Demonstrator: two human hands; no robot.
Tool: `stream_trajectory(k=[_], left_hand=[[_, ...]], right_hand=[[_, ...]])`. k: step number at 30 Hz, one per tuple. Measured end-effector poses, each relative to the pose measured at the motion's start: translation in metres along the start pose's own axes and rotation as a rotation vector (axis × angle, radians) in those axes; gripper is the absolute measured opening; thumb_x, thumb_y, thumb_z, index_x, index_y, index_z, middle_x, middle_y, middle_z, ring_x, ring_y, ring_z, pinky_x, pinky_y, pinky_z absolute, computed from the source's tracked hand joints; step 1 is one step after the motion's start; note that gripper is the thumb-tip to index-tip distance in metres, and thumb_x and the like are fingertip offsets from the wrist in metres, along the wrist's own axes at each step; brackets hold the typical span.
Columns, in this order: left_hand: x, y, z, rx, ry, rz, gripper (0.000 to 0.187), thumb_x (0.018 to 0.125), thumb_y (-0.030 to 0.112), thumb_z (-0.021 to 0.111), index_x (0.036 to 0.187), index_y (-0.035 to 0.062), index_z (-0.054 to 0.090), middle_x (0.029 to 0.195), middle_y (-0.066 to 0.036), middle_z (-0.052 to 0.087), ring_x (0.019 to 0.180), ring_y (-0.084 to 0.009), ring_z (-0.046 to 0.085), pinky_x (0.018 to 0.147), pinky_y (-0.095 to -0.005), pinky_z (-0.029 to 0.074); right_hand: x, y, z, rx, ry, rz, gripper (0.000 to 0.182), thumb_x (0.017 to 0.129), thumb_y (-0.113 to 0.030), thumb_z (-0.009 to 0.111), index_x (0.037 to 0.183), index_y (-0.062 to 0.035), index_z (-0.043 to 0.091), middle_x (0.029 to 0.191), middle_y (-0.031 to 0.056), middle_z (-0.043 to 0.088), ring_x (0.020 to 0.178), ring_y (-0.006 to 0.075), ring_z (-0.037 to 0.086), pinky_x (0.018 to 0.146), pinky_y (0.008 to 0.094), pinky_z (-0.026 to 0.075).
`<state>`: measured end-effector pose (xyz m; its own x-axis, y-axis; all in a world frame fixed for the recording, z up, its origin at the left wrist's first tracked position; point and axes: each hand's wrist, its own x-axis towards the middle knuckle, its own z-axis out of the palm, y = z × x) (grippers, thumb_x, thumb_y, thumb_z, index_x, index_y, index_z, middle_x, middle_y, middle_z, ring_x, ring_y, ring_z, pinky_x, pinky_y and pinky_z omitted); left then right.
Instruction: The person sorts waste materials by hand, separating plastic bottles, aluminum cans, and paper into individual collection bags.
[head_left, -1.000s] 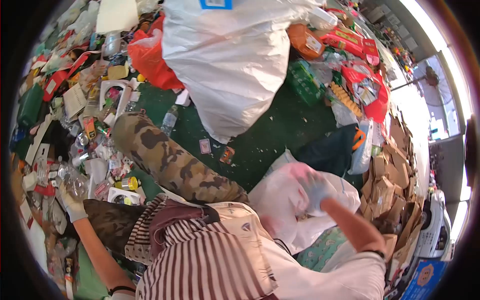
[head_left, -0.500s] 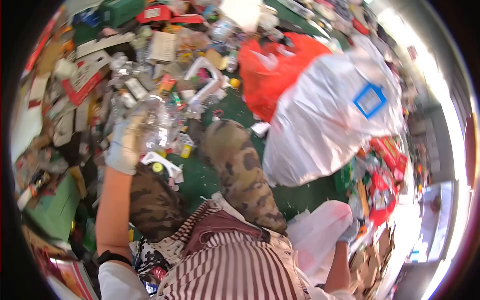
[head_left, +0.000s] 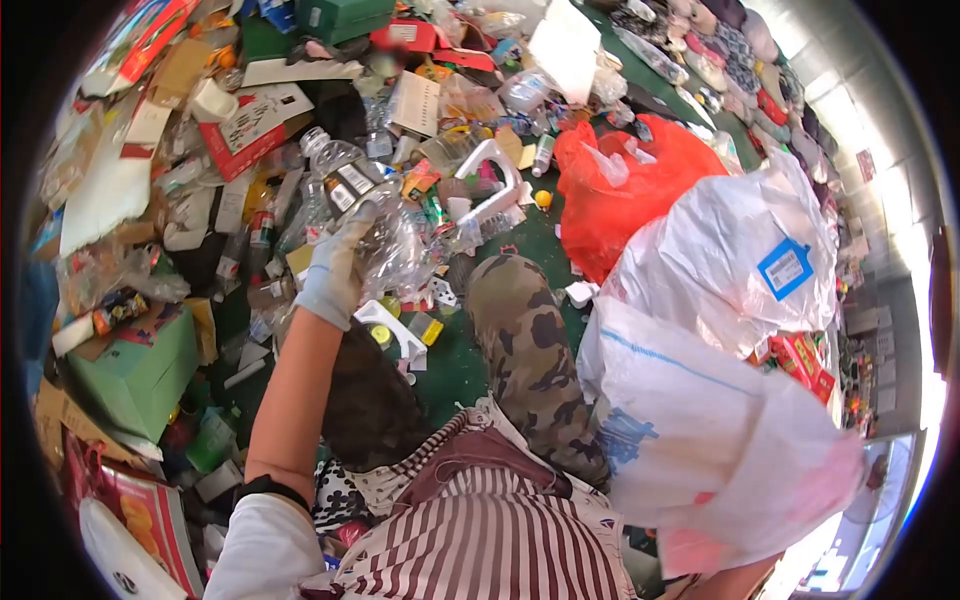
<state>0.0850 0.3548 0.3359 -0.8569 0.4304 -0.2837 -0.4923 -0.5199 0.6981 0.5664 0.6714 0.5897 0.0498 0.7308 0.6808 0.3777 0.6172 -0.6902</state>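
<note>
My left hand (head_left: 338,265), in a pale glove, is closed on a clear plastic bottle (head_left: 392,245) over the pile of waste. Beyond the fingers lies another clear bottle (head_left: 340,165) with a dark and white label. At the lower right, a white woven sack (head_left: 690,400) with blue print and pink patches is lifted and spread out. My right hand is hidden behind this sack; only part of the forearm (head_left: 738,582) shows below it. The raised sack moves with that arm, though the fingers do not show.
A red plastic bag (head_left: 620,185) and a full silvery-white bag (head_left: 715,255) with a blue tag stand ahead to the right. Mixed packaging, bottles and a green box (head_left: 140,375) are heaped on the left. Green floor (head_left: 535,240) shows around my camouflage-clad knees.
The white sack has swung up and spread out at the right, now covering my right hand. My view has shifted left. The left hand still has the bottle.
</note>
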Motion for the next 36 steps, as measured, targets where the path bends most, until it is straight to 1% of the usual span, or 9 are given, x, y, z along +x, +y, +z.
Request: stream_trajectory(k=[11, 18, 19, 20, 23, 27, 29, 34, 36], left_hand=[[-0.032, 0.019, -0.021, -0.16, 0.242, 0.207, 0.026, 0.082, 0.014, 0.063, 0.106, 0.0076, 0.057, 0.097, -0.003, 0.062, 0.086, -0.0152, 0.059, 0.078, -0.03, 0.05], [-0.039, 0.018, -0.05, -0.069, 0.238, 0.253, 0.028, 0.083, 0.014, 0.06, 0.11, 0.0059, 0.056, 0.096, -0.003, 0.061, 0.084, -0.0154, 0.06, 0.075, -0.0296, 0.051], [-0.035, 0.016, -0.056, -0.055, 0.241, 0.25, 0.028, 0.083, 0.014, 0.06, 0.11, 0.0059, 0.056, 0.096, -0.003, 0.061, 0.084, -0.0154, 0.06, 0.075, -0.0296, 0.051], [-0.028, 0.013, -0.064, -0.026, 0.245, 0.254, 0.03, 0.083, 0.015, 0.06, 0.111, 0.0062, 0.055, 0.096, -0.002, 0.061, 0.084, -0.0151, 0.06, 0.075, -0.0297, 0.05], [-0.034, 0.017, -0.037, 0.042, 0.202, 0.205, 0.032, 0.084, 0.018, 0.06, 0.113, 0.0068, 0.055, 0.097, -0.001, 0.061, 0.085, -0.0145, 0.059, 0.075, -0.0298, 0.05], [-0.022, 0.005, -0.006, 0.173, 0.18, 0.115, 0.032, 0.086, 0.021, 0.057, 0.114, 0.008, 0.054, 0.099, -0.002, 0.061, 0.087, -0.014, 0.059, 0.076, -0.0306, 0.049], [-0.003, -0.009, 0.003, 0.282, 0.106, 0.075, 0.03, 0.089, 0.025, 0.05, 0.114, 0.0078, 0.052, 0.099, -0.003, 0.06, 0.087, -0.0148, 0.058, 0.073, -0.0318, 0.051], [0.045, -0.078, 0.122, 0.155, -0.059, -0.298, 0.03, 0.085, 0.023, 0.052, 0.112, 0.0093, 0.051, 0.097, -0.004, 0.058, 0.089, -0.0163, 0.056, 0.077, -0.0368, 0.048], [0.065, -0.111, 0.185, 0.151, -0.058, -0.364, 0.032, 0.084, 0.024, 0.052, 0.113, 0.0109, 0.048, 0.1, -0.006, 0.056, 0.087, -0.0177, 0.055, 0.078, -0.0387, 0.046]], right_hand=[[0.099, -0.06, 0.3, 0.328, -0.545, -0.129, 0.037, 0.082, -0.021, 0.059, 0.111, 0.0, 0.052, 0.107, 0.0118, 0.058, 0.095, 0.0205, 0.057, 0.082, 0.0305, 0.046], [0.051, -0.021, 0.513, 0.004, -0.958, -0.138, 0.043, 0.082, -0.023, 0.059, 0.115, 0.002, 0.051, 0.112, 0.0134, 0.058, 0.097, 0.0203, 0.058, 0.083, 0.0309, 0.046], [0.049, 0.018, 0.557, -0.067, -0.934, -0.435, 0.06, 0.075, -0.029, 0.068, 0.121, 0.0027, 0.046, 0.104, 0.0135, 0.059, 0.088, 0.0196, 0.058, 0.075, 0.0298, 0.048], [0.035, 0.031, 0.573, -0.068, -1.005, -0.293, 0.075, 0.066, -0.026, 0.076, 0.124, 0.0055, 0.04, 0.116, 0.0188, 0.054, 0.098, 0.0233, 0.056, 0.081, 0.0295, 0.047], [-0.011, 0.057, 0.543, -0.191, -1.011, -0.501, 0.092, 0.06, -0.04, 0.079, 0.129, 0.0029, 0.035, 0.127, 0.0236, 0.042, 0.118, 0.0333, 0.042, 0.097, 0.0365, 0.036], [-0.065, 0.143, 0.485, -0.526, -1.192, -0.316, 0.114, 0.056, -0.047, 0.078, 0.139, -0.0057, 0.012, 0.142, 0.024, 0.015, 0.13, 0.0384, 0.021, 0.104, 0.0408, 0.027], [-0.094, 0.21, 0.47, -0.539, -1.228, -0.2, 0.12, 0.052, -0.049, 0.079, 0.139, -0.0038, 0.01, 0.141, 0.0242, 0.016, 0.13, 0.0364, 0.021, 0.105, 0.0414, 0.026], [-0.129, 0.3, 0.454, -0.176, -0.99, 0.192, 0.067, 0.079, -0.036, 0.058, 0.129, 0.0014, 0.035, 0.123, 0.0248, 0.045, 0.115, 0.0348, 0.043, 0.097, 0.0309, 0.036], [-0.076, 0.246, 0.421, -0.263, -1.215, 0.328, 0.046, 0.087, -0.035, 0.045, 0.112, 0.0028, 0.052, 0.109, 0.0212, 0.054, 0.104, 0.0314, 0.051, 0.092, 0.0316, 0.041]])
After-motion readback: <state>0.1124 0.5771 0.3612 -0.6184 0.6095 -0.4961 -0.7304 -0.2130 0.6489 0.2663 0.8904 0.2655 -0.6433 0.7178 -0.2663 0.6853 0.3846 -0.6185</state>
